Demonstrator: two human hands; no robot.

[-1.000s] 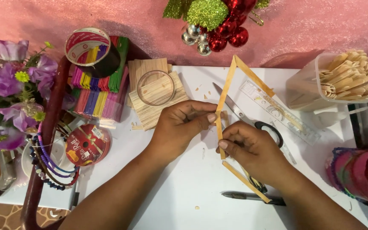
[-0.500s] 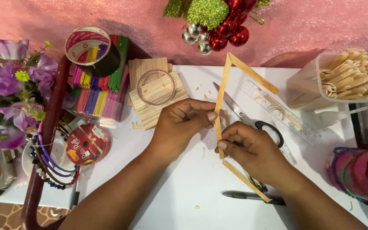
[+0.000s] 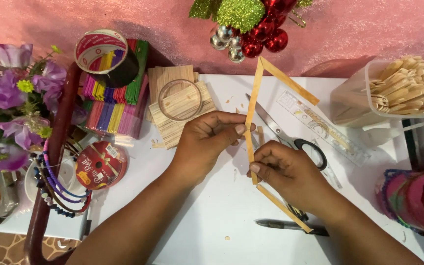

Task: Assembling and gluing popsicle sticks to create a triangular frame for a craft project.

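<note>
- The left hand (image 3: 207, 140) pinches the long upright stick of the stick frame (image 3: 252, 115) near its middle, so the frame stands steady above the white table (image 3: 212, 216);
- The right hand (image 3: 290, 174), at 4 o'clock from the left, closes around the lower joint; probably to press the sticks together;
- Scissors (image 3: 290, 137) lie under the frame, close at 3 o'clock.

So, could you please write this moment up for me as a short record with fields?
Setting: white table against a pink backdrop
Left hand: pinches the upper part of the stick frame
Right hand: grips the frame lower down, at its bend
Frame: thin wooden sticks joined in an open zigzag
Under the hands: scissors, clear ruler, pen
Left of the hands: flat wooden panels, coloured sticks, tape roll
Right: tub of plain sticks
</note>
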